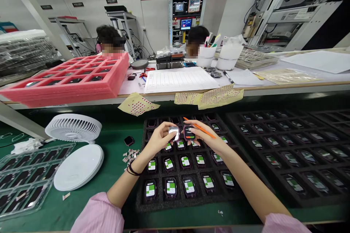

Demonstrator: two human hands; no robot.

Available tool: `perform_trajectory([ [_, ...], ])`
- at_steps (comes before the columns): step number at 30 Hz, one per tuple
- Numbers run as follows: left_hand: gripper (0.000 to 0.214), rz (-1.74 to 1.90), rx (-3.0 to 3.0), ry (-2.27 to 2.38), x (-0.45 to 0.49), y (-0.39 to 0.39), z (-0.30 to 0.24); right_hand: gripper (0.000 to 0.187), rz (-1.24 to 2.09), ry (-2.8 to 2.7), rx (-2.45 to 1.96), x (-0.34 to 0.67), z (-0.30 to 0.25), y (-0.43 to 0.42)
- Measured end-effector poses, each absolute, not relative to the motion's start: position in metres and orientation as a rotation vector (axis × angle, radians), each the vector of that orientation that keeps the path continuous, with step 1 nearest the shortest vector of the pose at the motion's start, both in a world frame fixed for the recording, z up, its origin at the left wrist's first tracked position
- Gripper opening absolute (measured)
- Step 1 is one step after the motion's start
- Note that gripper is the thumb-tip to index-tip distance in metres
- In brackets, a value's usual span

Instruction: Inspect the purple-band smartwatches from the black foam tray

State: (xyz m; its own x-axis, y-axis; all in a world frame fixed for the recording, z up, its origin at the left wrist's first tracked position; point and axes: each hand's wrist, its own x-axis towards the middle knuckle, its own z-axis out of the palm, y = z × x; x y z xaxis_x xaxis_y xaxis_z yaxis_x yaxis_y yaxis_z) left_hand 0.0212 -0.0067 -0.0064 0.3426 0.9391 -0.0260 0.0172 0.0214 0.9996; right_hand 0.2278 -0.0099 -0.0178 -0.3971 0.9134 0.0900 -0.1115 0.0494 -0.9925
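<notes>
My left hand (162, 136) is closed on a smartwatch body (174, 133) whose face is pale and glaring, with the thumb over it. Close beside it, my right hand (205, 134) grips another smartwatch body (189, 133), its dark screen lit with an orange-red bar near the bottom. A thin orange stick (201, 128), perhaps a pen or pry tool, lies across the right hand, tucked between its fingers. Both hands are over a black foam tray (160, 209) that carries rows of strapless smartwatches (189, 186) showing green-and-white screens. My hands hide some of the tray's back slots.
To the right stands a second black foam tray (276, 189) of watches. A white fan (79, 167), clear plastic trays (27, 178), one loose watch (128, 141) and small paper scraps (130, 156) are on the left. A shelf ahead bears a pink foam tray (115, 87) and a paper form (180, 80).
</notes>
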Motion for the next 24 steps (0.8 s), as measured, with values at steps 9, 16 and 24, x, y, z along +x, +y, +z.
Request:
perform_trajectory([
  [9, 0.036, 0.928, 1.345, 0.97, 0.02, -0.007, -0.004, 0.032, 1.504, -1.428, -0.839, 0.229, -0.013, -0.011],
  [16, 0.033, 0.927, 1.324, 0.954, 0.019, -0.009, -0.002, 0.049, 1.622, -1.489, -0.801, 0.24, -0.01, -0.01],
  [24, 0.054, 0.876, 1.164, 0.634, 0.009, -0.004, 0.0, 0.047, 1.631, -1.35, -0.726, 0.238, -0.009, -0.008],
])
